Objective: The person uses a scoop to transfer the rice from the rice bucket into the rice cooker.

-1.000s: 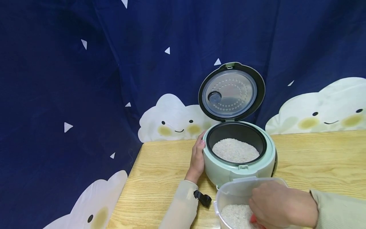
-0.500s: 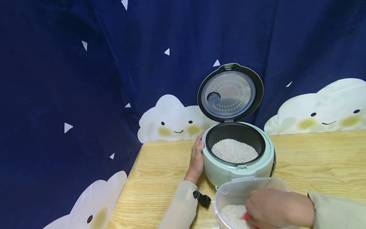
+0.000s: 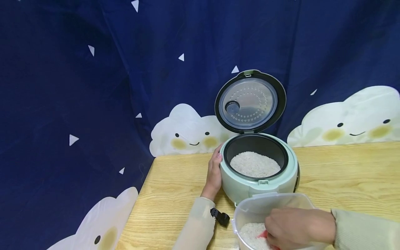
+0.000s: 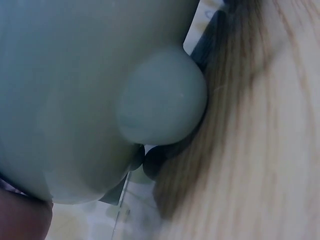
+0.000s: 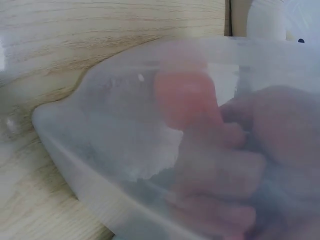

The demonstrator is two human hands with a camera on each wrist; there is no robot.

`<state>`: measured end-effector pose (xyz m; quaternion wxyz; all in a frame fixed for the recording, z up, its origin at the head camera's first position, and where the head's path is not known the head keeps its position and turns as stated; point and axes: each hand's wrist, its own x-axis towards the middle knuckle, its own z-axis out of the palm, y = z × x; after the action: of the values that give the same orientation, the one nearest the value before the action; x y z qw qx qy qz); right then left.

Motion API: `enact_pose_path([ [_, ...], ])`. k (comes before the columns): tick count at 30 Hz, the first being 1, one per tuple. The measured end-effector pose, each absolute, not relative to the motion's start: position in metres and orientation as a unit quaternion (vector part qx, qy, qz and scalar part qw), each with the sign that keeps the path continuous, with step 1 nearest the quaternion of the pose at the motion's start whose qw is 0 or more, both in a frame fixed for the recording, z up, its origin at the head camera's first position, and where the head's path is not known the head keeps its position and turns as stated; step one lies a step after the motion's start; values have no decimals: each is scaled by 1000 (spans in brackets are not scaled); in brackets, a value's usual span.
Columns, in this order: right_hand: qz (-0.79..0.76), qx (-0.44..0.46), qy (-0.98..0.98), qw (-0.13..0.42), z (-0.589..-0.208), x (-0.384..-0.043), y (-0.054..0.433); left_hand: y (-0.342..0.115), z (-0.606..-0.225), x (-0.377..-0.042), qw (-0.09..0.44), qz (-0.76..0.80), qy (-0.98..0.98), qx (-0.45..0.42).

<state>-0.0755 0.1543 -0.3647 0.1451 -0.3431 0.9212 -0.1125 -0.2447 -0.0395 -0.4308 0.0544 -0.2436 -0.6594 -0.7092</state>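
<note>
A pale green rice cooker point(image 3: 247, 189) stands on the table with its lid point(image 3: 247, 104) raised and white rice point(image 3: 254, 165) in the black inner pot. My left hand point(image 3: 214, 177) rests along its left side, fingers laid against the wall. In front of the cooker is a translucent plastic container point(image 3: 242, 211) with more rice point(image 3: 249, 231). My right hand point(image 3: 292, 225) reaches inside, fingers curled round a red scoop point(image 3: 263, 234), which is partly hidden by the hand. Through the cloudy container wall, the right wrist view shows the red scoop point(image 5: 185, 100) and curled fingers point(image 5: 225, 172).
The wooden table point(image 3: 175, 187) runs left and right of the cooker. Behind it hangs a dark blue curtain point(image 3: 156, 69) with white cloud faces. A black strap point(image 3: 221, 217) sits at my left wrist, close to the container's left rim.
My right hand and the red scoop have shifted left within the container, into the rice there. The left hand stays against the cooker. The whole head view has drifted slightly.
</note>
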Motion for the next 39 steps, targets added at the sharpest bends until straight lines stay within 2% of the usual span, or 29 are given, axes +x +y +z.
enact_pose_path([
  [17, -133, -319, 913, 217, -362, -80, 153, -40, -433, -244, 49, -709, -660, -244],
  [25, -120, -359, 906, 188, -362, -80, 153, -41, -431, -242, 49, -712, -658, -240],
  [39, -101, -362, 904, 206, -365, -80, 155, -41, -429, -241, 51, -713, -655, -246],
])
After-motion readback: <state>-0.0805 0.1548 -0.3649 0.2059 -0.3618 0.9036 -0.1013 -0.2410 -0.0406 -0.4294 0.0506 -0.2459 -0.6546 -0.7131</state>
